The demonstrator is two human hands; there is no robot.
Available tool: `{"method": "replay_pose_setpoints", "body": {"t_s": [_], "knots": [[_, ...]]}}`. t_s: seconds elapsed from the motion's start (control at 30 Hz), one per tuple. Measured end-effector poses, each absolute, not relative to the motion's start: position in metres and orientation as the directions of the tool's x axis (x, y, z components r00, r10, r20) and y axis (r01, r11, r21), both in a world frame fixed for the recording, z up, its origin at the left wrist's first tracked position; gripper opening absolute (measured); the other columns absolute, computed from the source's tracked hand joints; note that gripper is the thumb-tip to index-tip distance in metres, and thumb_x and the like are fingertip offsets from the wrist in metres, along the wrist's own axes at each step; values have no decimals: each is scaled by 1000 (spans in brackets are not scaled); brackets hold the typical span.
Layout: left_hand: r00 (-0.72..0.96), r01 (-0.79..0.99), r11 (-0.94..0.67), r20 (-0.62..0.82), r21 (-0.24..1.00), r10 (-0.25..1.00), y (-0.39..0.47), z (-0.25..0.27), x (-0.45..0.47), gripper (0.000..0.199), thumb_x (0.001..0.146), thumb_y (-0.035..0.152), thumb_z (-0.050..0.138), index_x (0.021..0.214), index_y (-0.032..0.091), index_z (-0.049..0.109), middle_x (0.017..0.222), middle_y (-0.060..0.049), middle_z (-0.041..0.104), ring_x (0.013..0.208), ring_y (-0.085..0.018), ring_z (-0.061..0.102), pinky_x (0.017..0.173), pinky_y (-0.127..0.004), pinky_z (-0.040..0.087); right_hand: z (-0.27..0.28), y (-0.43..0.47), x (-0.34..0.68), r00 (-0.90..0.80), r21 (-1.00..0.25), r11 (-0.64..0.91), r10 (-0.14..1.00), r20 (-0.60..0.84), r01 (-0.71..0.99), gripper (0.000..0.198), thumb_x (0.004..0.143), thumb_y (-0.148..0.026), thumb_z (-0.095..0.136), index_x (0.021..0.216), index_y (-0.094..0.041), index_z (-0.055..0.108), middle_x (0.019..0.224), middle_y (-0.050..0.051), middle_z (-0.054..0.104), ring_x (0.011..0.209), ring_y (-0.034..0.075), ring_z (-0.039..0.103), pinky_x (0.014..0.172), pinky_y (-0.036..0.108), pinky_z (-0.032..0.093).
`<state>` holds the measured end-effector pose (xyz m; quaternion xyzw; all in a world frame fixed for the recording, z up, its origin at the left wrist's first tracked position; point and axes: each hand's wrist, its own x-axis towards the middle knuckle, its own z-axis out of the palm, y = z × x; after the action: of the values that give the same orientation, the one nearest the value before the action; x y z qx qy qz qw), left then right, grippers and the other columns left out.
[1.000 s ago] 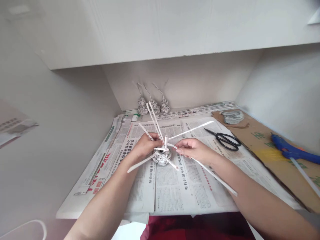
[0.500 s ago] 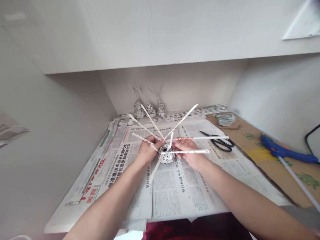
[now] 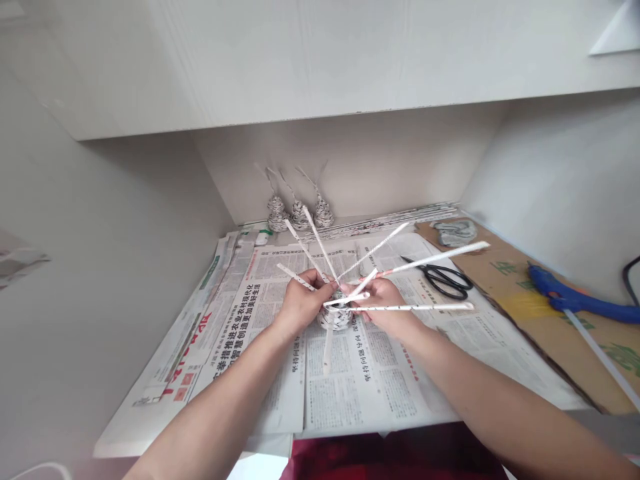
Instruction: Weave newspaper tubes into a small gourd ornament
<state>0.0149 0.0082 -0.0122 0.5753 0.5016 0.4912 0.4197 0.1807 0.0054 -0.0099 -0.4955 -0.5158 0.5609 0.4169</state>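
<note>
A small woven newspaper gourd body [image 3: 334, 320] is held between my two hands, low over the newspaper sheets [image 3: 335, 393]. Several rolled paper strips [image 3: 320, 243] stick out of its top in different directions. My left hand [image 3: 306, 300] grips its left side, thumb at the rim and fingers curled behind. From the right, my right hand [image 3: 384, 300] is closed around the rim and the base of the strips, one of which, a long paper strip [image 3: 440, 257], points out to the right. My right fingertips are partly hidden behind strips.
Several finished gourd shapes with thin stems, such as a woven paper gourd [image 3: 324, 212], stand at the back beside a bundle of paper rods [image 3: 385, 221]. Black scissors [image 3: 445, 280] lie right of my hands. A blue glue gun [image 3: 575, 293] and a grey cloth [image 3: 455, 233] rest on cardboard [image 3: 510, 320].
The woven body has been turned slightly, and its strips point in new directions. One strip now lies across the opening toward the right. The view has shifted slightly.
</note>
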Motion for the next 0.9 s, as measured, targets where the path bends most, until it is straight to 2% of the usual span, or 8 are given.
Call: {"method": "replay_pose_setpoints", "body": {"t_s": [0.07,0.13,0.23,0.33,0.47,0.53,0.73,0.9], "knots": [[-2,180,-141,144,973,990,6,-9,16,18,70,33,68,67,16,62,56,3,56,51,-10,50,51,-22,38,-8,2,181,-112,-996,-1,994,-12,94,23,61,-33,79,58,-16,63,46,-2,53,39,8,42,36,21,31],[-18,184,-139,145,973,989,6,-7,17,17,70,32,68,67,16,61,57,3,58,52,-11,51,52,-22,39,-6,0,182,-98,-994,56,994,48,90,20,63,-33,77,63,-16,67,48,-2,55,40,9,43,37,22,32],[-52,165,-133,143,977,988,8,-10,18,17,70,32,68,71,16,62,61,1,60,54,-12,53,51,-23,40,-4,-3,184,-94,-991,130,988,126,40,23,73,-37,70,85,-18,73,52,-2,57,39,9,43,37,23,32],[-68,108,-129,136,986,988,11,-17,18,18,69,32,69,74,17,62,60,2,59,51,-12,51,48,-22,39,-5,-4,185,-65,-978,202,978,199,50,31,81,-38,62,104,-20,70,55,-2,58,41,10,45,39,23,36],[-54,135,-151,160,979,986,11,-19,20,17,69,31,69,72,16,61,60,2,59,52,-11,51,50,-22,39,-12,1,185,-136,-952,271,958,252,140,24,79,-32,63,98,-20,72,70,2,67,61,15,61,56,26,48],[-29,169,-160,168,972,985,8,-16,21,15,68,29,69,71,16,62,60,2,59,54,-11,51,51,-22,39,-15,4,185,-168,-943,288,951,261,164,21,77,-30,65,94,-21,72,77,4,69,68,17,63,61,27,50],[13,192,-211,213,958,977,2,-10,24,13,69,28,69,71,16,64,64,1,62,59,-12,55,56,-22,42,-15,7,186,-141,-916,301,952,272,267,13,74,-30,66,82,-20,68,72,2,68,64,15,62,61,26,49],[-9,72,-172,173,983,985,5,-17,27,19,70,32,70,78,15,66,65,-1,64,55,-12,55,53,-23,42,-11,7,186,-96,-981,156,985,145,115,15,75,-34,65,77,-20,62,59,-1,62,48,12,55,45,22,42]]}}
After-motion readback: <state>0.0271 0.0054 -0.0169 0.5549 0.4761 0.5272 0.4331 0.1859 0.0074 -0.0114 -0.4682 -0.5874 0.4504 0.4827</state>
